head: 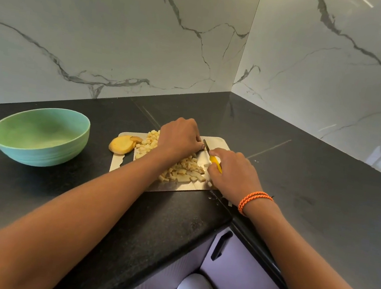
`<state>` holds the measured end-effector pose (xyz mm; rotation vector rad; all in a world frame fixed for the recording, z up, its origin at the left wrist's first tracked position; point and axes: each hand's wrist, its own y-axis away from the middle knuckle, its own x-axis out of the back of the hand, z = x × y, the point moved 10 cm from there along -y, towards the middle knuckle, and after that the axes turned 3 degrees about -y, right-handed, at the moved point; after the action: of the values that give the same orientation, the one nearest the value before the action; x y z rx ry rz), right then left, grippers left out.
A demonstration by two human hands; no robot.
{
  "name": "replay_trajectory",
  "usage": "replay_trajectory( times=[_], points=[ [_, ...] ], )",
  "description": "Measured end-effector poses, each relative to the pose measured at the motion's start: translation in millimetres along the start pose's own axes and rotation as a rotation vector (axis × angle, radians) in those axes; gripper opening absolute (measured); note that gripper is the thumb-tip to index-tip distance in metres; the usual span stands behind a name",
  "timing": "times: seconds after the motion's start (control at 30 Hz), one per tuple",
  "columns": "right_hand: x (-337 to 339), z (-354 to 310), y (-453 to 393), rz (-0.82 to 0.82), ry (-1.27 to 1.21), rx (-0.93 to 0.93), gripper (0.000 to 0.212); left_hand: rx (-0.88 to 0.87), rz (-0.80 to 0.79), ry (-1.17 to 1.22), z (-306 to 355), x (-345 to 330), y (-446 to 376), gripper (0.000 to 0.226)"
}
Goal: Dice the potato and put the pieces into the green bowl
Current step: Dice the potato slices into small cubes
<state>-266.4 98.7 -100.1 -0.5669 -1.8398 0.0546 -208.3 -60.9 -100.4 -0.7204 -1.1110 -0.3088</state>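
Observation:
A metal cutting board point(218, 142) lies on the black counter, covered with several pale diced potato pieces point(185, 171). My right hand point(233, 173) grips a yellow-handled knife point(214, 162), its blade pointing away from me. My left hand point(179, 138) is curled over the potato right beside the blade; what its fingers hold is hidden. Two potato end slices point(123, 145) rest at the board's left edge. The green bowl point(39, 136) stands empty on the counter to the left.
The black counter point(311, 177) bends round a corner, with marble walls behind and to the right. Its front edge runs close under my forearms. A few potato bits point(229, 203) lie off the board near my right wrist. Lilac cabinet doors point(231, 256) are below.

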Motion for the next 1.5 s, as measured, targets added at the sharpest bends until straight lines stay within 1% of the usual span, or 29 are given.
replay_trajectory(
  times=[0.33, 0.5, 0.57, 0.83, 1.0, 1.2, 1.4, 1.5],
  points=[
    [21, 23, 36, -0.004, -0.046, -0.033, 0.038, 0.010, -0.038, 0.041, -1, -2, -1, 0.024],
    [31, 19, 28, 0.117, -0.110, -0.036, 0.040, 0.011, -0.049, 0.064, -3, -2, -3, 0.017],
    [25, 19, 17, 0.138, -0.129, -0.047, 0.041, 0.022, -0.042, 0.070, -5, -1, -3, 0.014],
    [-1, 8, -14, 0.083, -0.090, -0.040, 0.043, 0.037, -0.016, 0.071, -8, 3, -3, 0.014],
    [-5, 5, -14, 0.036, -0.009, -0.011, 0.041, 0.050, -0.001, 0.063, -7, 3, -1, 0.015],
    [-3, -1, 2, -0.013, -0.008, 0.021, 0.040, 0.046, 0.005, 0.042, -4, 5, 1, 0.018],
    [12, 12, 33, -0.029, -0.102, 0.020, 0.039, 0.036, 0.016, 0.069, -5, 6, 2, 0.014],
    [27, 26, 34, 0.058, -0.179, 0.010, 0.037, 0.016, 0.016, 0.075, -2, 8, 3, 0.013]
  ],
)
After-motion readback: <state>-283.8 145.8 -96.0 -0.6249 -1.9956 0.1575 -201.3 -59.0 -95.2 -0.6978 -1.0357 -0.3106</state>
